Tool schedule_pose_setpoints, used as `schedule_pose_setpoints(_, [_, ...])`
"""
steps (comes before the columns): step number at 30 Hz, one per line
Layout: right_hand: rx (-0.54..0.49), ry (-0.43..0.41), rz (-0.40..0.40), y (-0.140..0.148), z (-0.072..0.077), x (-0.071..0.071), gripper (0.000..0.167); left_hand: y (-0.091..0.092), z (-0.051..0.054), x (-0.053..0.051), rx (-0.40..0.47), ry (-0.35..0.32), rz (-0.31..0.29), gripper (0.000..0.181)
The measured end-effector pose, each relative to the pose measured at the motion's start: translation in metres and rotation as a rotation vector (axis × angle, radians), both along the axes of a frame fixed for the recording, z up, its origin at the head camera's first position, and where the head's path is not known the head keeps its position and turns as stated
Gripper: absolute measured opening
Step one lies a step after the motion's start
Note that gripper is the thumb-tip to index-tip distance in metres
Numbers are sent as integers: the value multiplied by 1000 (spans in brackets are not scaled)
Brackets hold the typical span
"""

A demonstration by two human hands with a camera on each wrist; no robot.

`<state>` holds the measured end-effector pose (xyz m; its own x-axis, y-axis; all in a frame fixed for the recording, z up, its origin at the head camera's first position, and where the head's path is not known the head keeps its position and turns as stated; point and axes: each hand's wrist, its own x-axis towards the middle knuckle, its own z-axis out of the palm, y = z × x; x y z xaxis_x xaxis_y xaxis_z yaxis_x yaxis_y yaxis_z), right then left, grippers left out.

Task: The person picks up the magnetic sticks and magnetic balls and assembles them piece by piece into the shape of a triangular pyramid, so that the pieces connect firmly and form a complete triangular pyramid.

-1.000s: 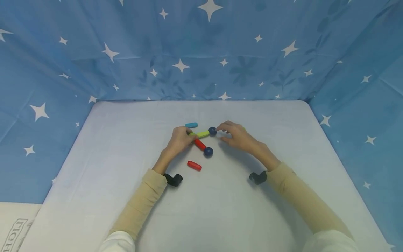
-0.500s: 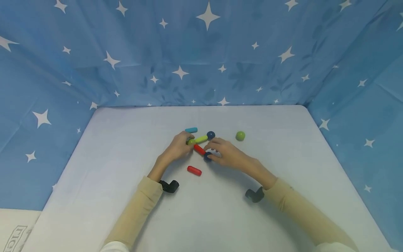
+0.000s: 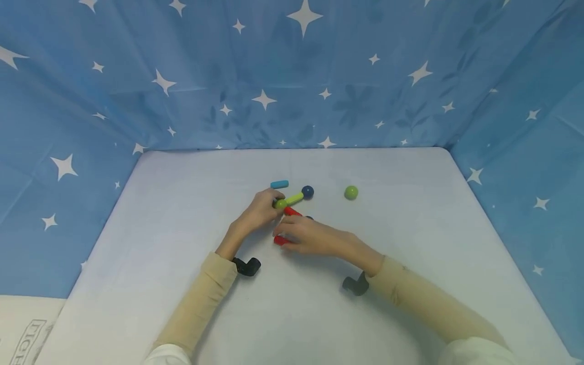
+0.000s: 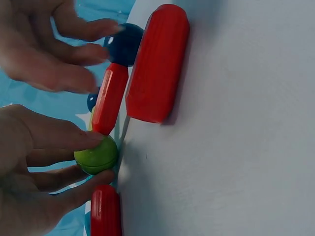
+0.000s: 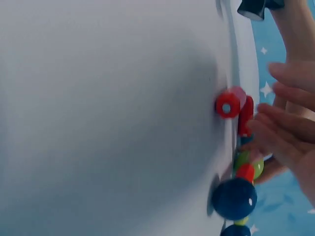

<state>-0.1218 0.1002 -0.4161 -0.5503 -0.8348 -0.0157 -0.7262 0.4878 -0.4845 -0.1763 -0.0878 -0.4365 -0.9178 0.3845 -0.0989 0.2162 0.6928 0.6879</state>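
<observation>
From where I sit, I judge the build to be partway along: a V of pieces looks joined, with loose parts left over. The left hand (image 3: 264, 205) pinches the green ball (image 4: 94, 158) at the V's corner, thumb and fingertips closed on it. From that ball a yellow rod (image 3: 294, 198) leads to the far navy ball (image 3: 307, 192), and a red rod (image 4: 110, 98) leads to the near navy ball (image 4: 125, 46); both arms seem complete

My right hand (image 3: 305, 233) is over the loose red rod (image 4: 157, 64), fingers parted and gently curved. The wrist views show a gap between them and the rod, so I read that hand as holding nothing. The rod lies on the table (image 3: 292, 309), apart from the V

Also unjoined, as I see it, are the blue rod (image 3: 279, 184) beyond the left hand and the spare green ball (image 3: 351, 192) off to the right. One more red piece (image 4: 105, 209) sits close by the left fingertips; I cannot tell whether it is attached
</observation>
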Motion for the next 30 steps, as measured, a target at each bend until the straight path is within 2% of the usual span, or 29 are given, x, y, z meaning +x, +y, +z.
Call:
schedule_pose_setpoints(5, [100, -9, 24, -9, -3, 6, 41, -2, -2, -1, -7, -13, 7, 35])
schedule_pose_setpoints(10, [86, 18, 15, -14, -7, 9, 37, -3, -1, 0, 1, -43, 11, 37])
schedule_pose_setpoints(13, [103, 37, 16, -15, -8, 9, 35, -3, 0, -1, -7, -41, 14, 36])
schedule_pose_setpoints(18, [148, 23, -9, -12, -3, 8, 34, -2, 2, -4, -1, -27, 24, 36])
schedule_pose_setpoints(25, [106, -25, 7, -5, -1, 10, 37, 2, 2, 1, -8, -68, 51, 39])
schedule_pose_setpoints(30, [79, -66, -35, 3, -3, 10, 41, 3, 0, 4, -1, -60, 65, 39])
